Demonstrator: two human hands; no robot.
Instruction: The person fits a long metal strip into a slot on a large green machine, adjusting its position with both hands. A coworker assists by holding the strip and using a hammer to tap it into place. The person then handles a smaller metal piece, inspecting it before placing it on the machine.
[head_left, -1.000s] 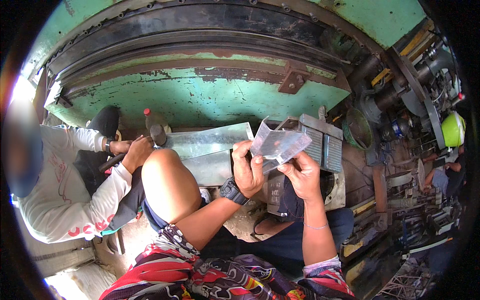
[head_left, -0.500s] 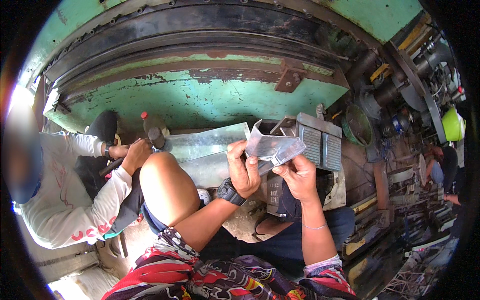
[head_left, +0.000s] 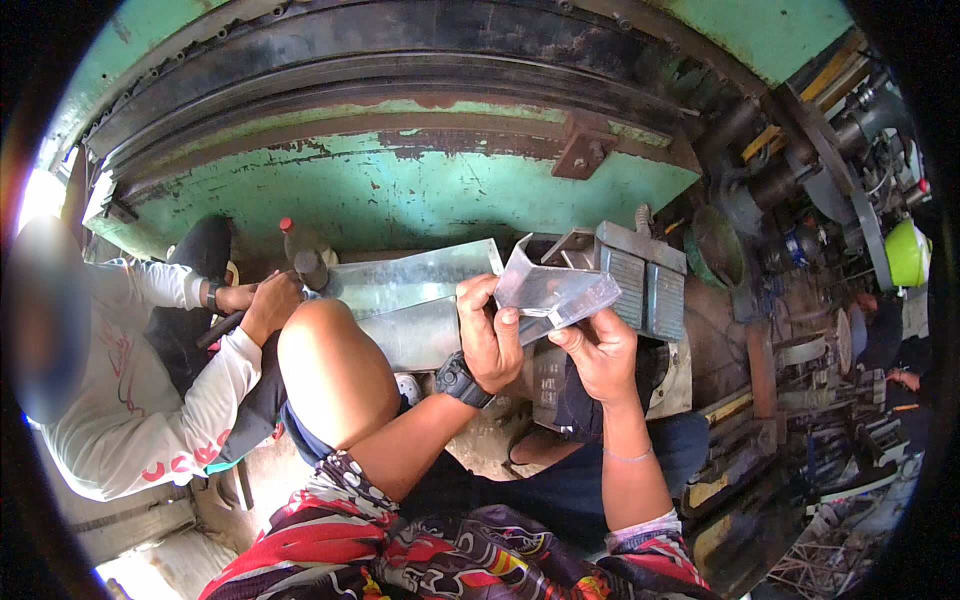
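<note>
Between my two hands, in front of my chest, is a clear plastic piece [head_left: 555, 292] with bent-up sides, like a small open box. My left hand [head_left: 487, 335] grips its left end, thumb towards me and fingers behind. At the lower right corner my right hand [head_left: 603, 358] pinches it between thumb and fingers; part of those fingers is hidden behind the piece. Shiny sheet-metal pieces [head_left: 410, 338] lie beyond my left wrist. Just behind the plastic piece stands a grey ribbed double pedal [head_left: 645, 285].
A large green machine [head_left: 430, 200] spans the far side. Close on the left sits a co-worker in a white long-sleeved shirt [head_left: 150, 370], hands round a dark handle. A red-capped bottle [head_left: 300, 245] stands near them. Metal stock and scraps [head_left: 840, 440] crowd the right side.
My hands keep the same hold on the clear plastic piece, which has shifted very slightly to the right. At the far right, a person has moved a little.
</note>
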